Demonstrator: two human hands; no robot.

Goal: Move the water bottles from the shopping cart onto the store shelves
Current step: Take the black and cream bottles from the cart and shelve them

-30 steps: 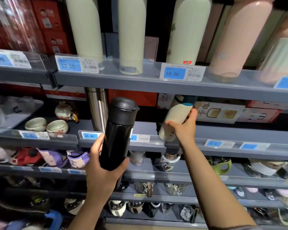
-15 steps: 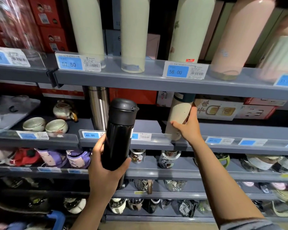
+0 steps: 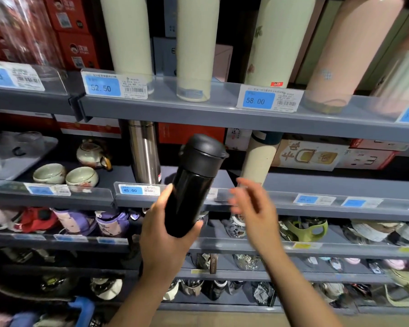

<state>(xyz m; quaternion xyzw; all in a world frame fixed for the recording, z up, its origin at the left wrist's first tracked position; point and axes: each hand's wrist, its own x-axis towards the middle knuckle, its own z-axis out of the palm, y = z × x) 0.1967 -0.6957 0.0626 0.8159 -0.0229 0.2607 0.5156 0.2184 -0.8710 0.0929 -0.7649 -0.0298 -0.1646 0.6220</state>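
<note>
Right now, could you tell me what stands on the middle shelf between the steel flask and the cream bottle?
In the head view, that shelf stretch is bare. Only the black bottle, held in front by the left hand, crosses between the steel flask and the cream bottle.

grey store shelves with blue price tags, dimly lit.

Left hand: gripping the black bottle round its lower body, thumb on the left side, fingers curling round the right.
Left forearm: reaching up from the bottom edge.
Right hand: hanging bare beside the bottle, fingers loosely spread and motion-blurred.
Right forearm: angling up from lower right.
</note>
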